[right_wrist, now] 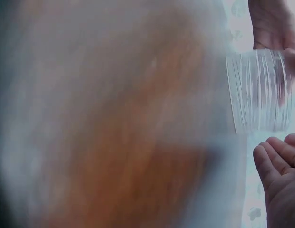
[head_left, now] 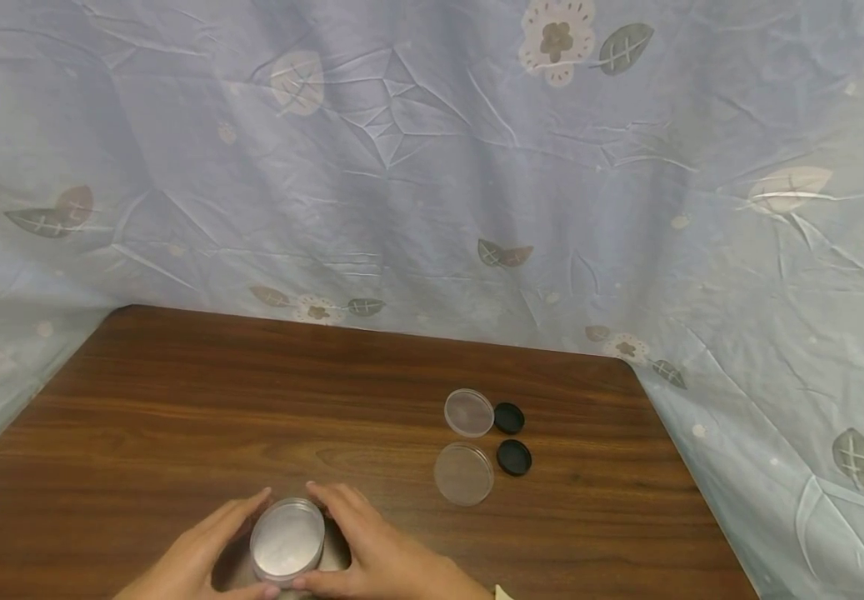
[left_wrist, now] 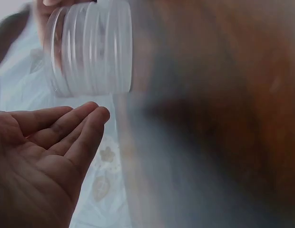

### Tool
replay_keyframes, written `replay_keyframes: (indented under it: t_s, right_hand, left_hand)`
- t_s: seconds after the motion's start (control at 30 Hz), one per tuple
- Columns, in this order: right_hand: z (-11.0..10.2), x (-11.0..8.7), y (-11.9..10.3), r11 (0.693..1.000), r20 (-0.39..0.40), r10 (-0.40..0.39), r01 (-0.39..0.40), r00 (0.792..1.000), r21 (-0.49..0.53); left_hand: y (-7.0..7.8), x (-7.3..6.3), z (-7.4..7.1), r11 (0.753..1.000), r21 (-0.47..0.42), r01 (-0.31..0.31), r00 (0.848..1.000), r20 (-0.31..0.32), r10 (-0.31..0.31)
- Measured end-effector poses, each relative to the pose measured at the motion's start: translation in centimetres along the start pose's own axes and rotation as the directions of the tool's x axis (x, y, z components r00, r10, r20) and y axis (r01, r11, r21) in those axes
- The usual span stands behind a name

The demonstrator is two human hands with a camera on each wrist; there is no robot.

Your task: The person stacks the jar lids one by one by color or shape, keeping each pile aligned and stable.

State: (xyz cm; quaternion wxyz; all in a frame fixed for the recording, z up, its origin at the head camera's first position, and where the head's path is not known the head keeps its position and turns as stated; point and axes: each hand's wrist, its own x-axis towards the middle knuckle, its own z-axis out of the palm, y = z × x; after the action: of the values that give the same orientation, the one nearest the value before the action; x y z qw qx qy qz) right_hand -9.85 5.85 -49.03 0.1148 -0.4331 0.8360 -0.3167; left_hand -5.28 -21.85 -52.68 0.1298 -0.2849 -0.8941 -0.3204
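A stack of clear round plastic dishes (head_left: 287, 540) stands on the brown table near its front edge, pale on top in the head view. My left hand (head_left: 202, 550) is at its left side and my right hand (head_left: 382, 546) at its right, thumbs close to the near rim. From the side, in the left wrist view, ridged rims show along the stack (left_wrist: 93, 52); the left hand's fingers (left_wrist: 85, 130) extend below it in that picture with a small gap. Relaxed fingers (right_wrist: 269, 164) of the right hand likewise lie apart from the stack in the right wrist view.
Right of the hands lie two clear round dishes, one farther back (head_left: 469, 413) and one nearer (head_left: 464, 473). Beside them are two small black round caps, the far one (head_left: 509, 418) and the near one (head_left: 514, 457). A patterned cloth (head_left: 432, 183) hangs around the wooden table (head_left: 252, 392).
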Motion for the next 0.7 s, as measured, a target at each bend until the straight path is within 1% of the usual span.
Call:
replay_keyframes:
  t_s: [0.13, 0.17, 0.2, 0.3, 0.43, 0.53, 0.6, 0.7]
  right_hand:
    - [-0.7, -0.2, 0.3, 0.999, -0.035, -0.016, 0.015, 0.999, -0.034]
    - [-1.0, -0.3, 0.4, 0.999, -0.046, -0.020, 0.018, 0.999, -0.047]
    - [-1.2, -0.3, 0.5, 0.999, -0.050, -0.010, 0.008, 0.999, -0.039]
    - [-2.1, -0.6, 0.8, 1.000, -0.071, 0.015, -0.016, 0.997, -0.026]
    - [-3.6, -1.1, 1.3, 0.997, -0.102, 0.074, -0.076, 0.992, -0.011]
    - [-4.8, -1.5, 2.0, 0.992, -0.139, 0.124, -0.123, 0.983, 0.009]
    - [-5.6, -1.8, 2.6, 0.987, -0.168, 0.158, -0.154, 0.973, 0.035]
    - [-6.9, -2.4, 3.7, 0.983, -0.216, 0.182, -0.171, 0.959, 0.071]
  left_hand:
    - [0.5, 0.5, -1.3, 0.998, 0.041, 0.049, 0.999, -0.003, -0.049]
    - [0.6, 0.8, -1.7, 0.997, 0.052, 0.051, 0.999, -0.011, -0.051]
    - [0.6, 1.1, -2.1, 0.997, 0.057, 0.055, 0.998, -0.012, -0.054]
    - [0.7, 2.2, -3.4, 0.997, 0.072, 0.039, 0.999, -0.029, -0.037]
    - [0.9, 4.3, -4.9, 0.997, 0.065, 0.027, 0.999, -0.028, -0.026]
    - [0.7, 6.1, -5.9, 0.999, 0.029, 0.042, 0.999, -0.004, -0.042]
    - [0.5, 7.3, -6.4, 0.999, -0.001, 0.054, 0.998, 0.016, -0.054]
    - [-0.1, 9.0, -6.7, 0.997, -0.048, 0.068, 0.997, 0.046, -0.066]
